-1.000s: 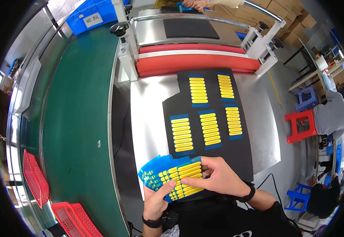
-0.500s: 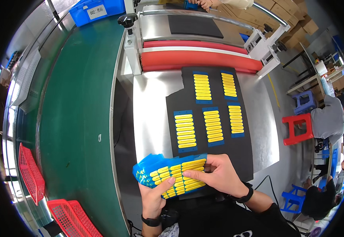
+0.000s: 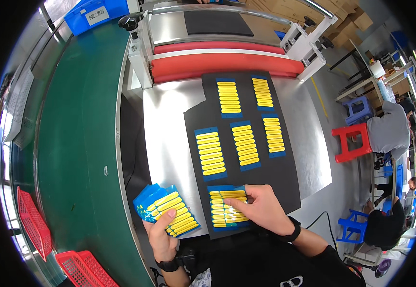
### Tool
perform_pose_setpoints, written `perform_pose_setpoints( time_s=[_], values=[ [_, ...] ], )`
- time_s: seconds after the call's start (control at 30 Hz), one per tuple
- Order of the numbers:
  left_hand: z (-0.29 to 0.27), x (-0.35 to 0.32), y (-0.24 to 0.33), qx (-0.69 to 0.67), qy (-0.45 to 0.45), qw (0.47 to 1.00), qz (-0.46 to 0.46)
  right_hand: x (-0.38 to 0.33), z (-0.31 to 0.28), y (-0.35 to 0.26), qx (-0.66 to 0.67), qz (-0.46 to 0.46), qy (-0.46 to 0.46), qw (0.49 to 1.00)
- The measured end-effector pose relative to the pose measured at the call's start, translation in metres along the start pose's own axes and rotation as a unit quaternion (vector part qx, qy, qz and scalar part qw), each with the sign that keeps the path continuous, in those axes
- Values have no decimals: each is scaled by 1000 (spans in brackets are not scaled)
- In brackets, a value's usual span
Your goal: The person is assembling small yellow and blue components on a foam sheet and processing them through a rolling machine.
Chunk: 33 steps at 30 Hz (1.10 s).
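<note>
Black mat (image 3: 294,177) on steel table (image 3: 169,138)

The table (image 3: 169,138) is bare metal — smooth, glossy. Its black mat (image 3: 289,177) looks matt; the blue cards (image 3: 167,210) appear slick plastic.

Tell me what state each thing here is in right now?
Left hand: holding a fanned stack of blue cards with yellow strips.
Right hand: fingertips pressing one card flat on the black mat.
Five other cards: lying flat on the mat, apart.
Red roller: bare, mat's far edge at it.
Red baskets: look empty.
</note>
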<state>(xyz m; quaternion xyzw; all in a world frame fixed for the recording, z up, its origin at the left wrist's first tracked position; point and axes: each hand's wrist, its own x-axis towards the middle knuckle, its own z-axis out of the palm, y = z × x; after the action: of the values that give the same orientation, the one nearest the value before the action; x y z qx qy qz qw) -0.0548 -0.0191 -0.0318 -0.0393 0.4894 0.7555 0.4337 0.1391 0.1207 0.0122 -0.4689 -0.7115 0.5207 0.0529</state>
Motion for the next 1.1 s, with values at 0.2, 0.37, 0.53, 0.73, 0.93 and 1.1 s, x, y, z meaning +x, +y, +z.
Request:
perform_pose_setpoints(
  time_s=[0.2,0.37,0.53,0.73,0.93,1.1],
  values=[
    [-9,-6,3,0,-8,1000,-6,-9,0,-12,98,3,-63,993],
    [-8,-6,5,3,-12,1000,-8,-14,11,-13,-85,-82,7,993],
    [-4,-6,6,2,-14,1000,-11,-23,17,-21,-255,-123,27,959],
    [-4,-3,3,-9,-26,1000,-9,-19,8,-17,-228,-139,85,960],
    [-5,-3,2,-14,-28,999,-8,-29,-22,-11,-219,-68,139,963],
    [-3,-4,5,1,-21,1000,-8,-31,-34,0,-200,-60,148,967]
  ],
)
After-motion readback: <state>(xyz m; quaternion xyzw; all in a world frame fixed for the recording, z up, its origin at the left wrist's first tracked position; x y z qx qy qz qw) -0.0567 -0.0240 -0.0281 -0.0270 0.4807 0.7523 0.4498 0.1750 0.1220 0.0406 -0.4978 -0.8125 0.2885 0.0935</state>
